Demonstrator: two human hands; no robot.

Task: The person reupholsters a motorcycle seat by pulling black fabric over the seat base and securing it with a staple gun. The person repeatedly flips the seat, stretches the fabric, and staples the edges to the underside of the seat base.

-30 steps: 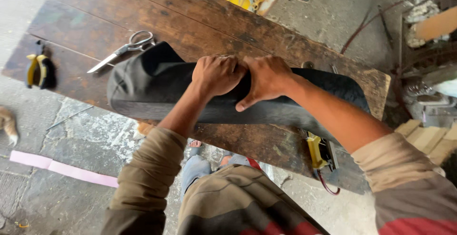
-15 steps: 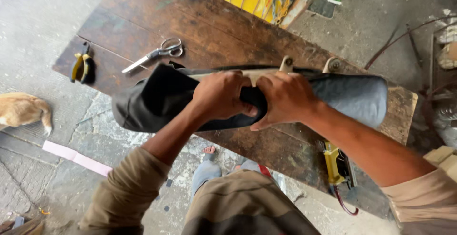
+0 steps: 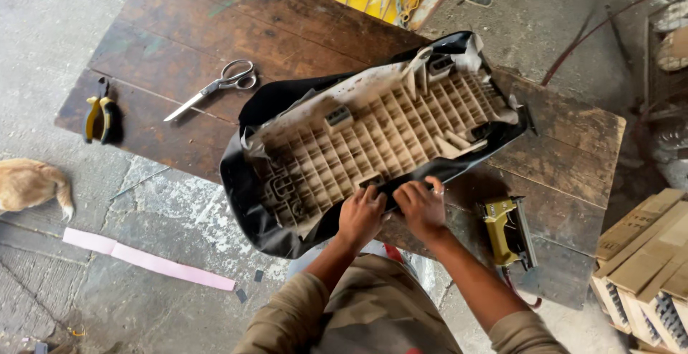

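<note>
Both the left hand (image 3: 360,215) and right hand (image 3: 423,207) gripped the black cover's edge on the upturned seat base (image 3: 373,146), its long axis running from eight to two o'clock.

A worn, dark wooden table (image 3: 215,24) carries everything. Lying across it, just ahead of the hands, is an upturned motorcycle seat (image 3: 373,139), its cream ribbed plastic base up and black cover hanging over the near edge. Far to the left of the hands lie steel scissors (image 3: 215,87), and farther left, by the table's end, yellow-handled pliers (image 3: 99,116). Just right of the hands sits a yellow staple gun (image 3: 507,228)
</note>
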